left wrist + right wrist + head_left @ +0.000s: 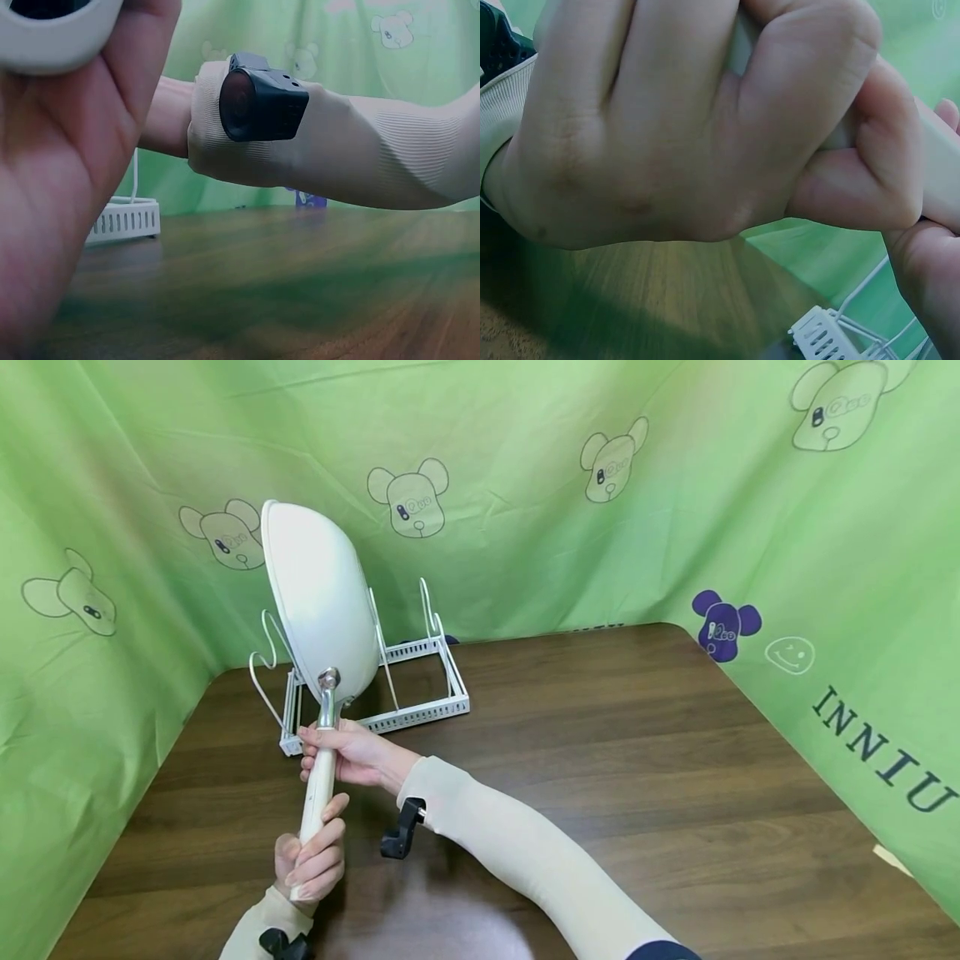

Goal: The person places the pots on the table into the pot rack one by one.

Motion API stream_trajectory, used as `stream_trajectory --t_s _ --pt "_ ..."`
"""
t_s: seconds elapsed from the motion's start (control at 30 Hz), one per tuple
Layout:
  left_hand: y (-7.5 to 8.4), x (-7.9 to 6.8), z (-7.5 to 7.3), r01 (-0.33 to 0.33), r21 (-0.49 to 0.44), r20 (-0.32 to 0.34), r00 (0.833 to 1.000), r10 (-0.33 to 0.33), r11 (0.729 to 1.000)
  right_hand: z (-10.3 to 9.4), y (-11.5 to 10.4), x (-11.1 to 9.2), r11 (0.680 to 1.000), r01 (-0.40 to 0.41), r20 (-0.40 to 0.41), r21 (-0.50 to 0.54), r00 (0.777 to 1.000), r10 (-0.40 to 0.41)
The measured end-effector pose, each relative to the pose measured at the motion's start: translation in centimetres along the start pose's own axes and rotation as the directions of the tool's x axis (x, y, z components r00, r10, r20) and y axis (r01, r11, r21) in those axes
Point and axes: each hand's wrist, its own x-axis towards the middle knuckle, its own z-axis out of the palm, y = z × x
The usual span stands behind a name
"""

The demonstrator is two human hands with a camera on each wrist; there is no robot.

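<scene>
A white wok-like pan (322, 585) stands on its side over a white wire rack (420, 714), its outer side facing right and its rim to the left. Whether it rests on the rack is unclear. My left hand (315, 860) wraps its fingers round the lower end of the long white handle (318, 793). Higher up, just below the metal joint (328, 693), my right hand (356, 756) grips the same handle. In the left wrist view the ring-like handle end (60, 56) lies against the palm. The curled left fingers (675, 120) fill the right wrist view.
The rack has bent wire uprights (429, 606) at both ends and a slotted base near the back left of the brown wooden table (600, 760). A green printed cloth (510, 435) hangs behind and at both sides. Black cameras (402, 831) are strapped to the wrists.
</scene>
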Motion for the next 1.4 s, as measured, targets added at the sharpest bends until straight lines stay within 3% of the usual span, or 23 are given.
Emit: stream_trajectory --t_s 0.77,1.03,1.2,1.4 --pt "-0.7 -1.3 -0.4 -0.008 0.025 -0.113 0.994 0.01 1.0 -1.8 0.9 -0.2 1.0 -0.026 0.011 0.014 1.0 0.026" --pt "-0.5 -1.6 0.0 0.011 0.061 -0.18 0.984 0.0 0.998 -2.0 1.0 -0.2 0.999 -0.049 0.004 0.01 0.999 0.049" --pt "-0.5 -2.1 -0.1 0.034 0.11 -0.247 0.969 -0.006 0.993 -2.5 1.3 -0.1 0.998 -0.06 -0.006 -0.021 0.998 0.06" --pt "-0.3 -2.8 -0.3 0.113 0.195 -0.357 0.933 -0.037 0.974 -3.3 1.5 -0.3 0.997 -0.064 -0.013 -0.046 0.998 0.064"
